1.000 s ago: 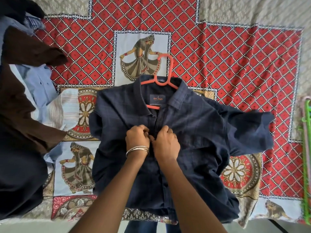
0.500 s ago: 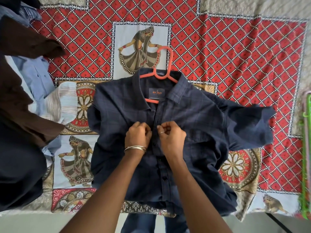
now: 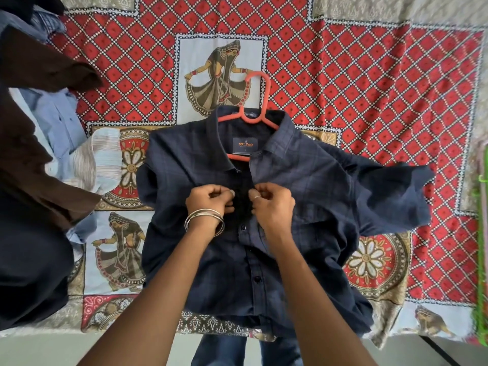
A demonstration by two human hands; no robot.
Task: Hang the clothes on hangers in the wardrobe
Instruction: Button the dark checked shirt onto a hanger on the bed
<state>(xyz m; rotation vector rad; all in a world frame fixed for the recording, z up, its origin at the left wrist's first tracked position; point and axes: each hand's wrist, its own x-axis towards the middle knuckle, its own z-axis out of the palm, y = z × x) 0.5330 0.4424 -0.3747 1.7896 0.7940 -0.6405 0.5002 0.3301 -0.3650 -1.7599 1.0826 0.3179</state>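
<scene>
A dark navy shirt is laid flat, front up, on a bedspread patterned with red diamonds and panels of dancing figures. An orange plastic hanger is seated inside the shirt, its hook lying beyond the collar on the bedspread and a bar of it visible in the open neck just below a sewn-in label.

Two arms are stretched in from the bottom edge. The left hand, with thin metal bangles worn at the wrist, is curled, and the left edge of the shirt's front opening is pinched between its thumb and fingers. The right hand is curled likewise, and the opposite edge of the opening is pinched by it. The two hands are held near each other at chest height on the shirt, a narrow gap of dark fabric being left between them. Below them, two dark buttons are seen on the closed lower front.

A heap of other clothes, brown, pale blue and striped, is piled at the left edge of the bedspread. Green and pink hangers are partly seen at the far right edge.
</scene>
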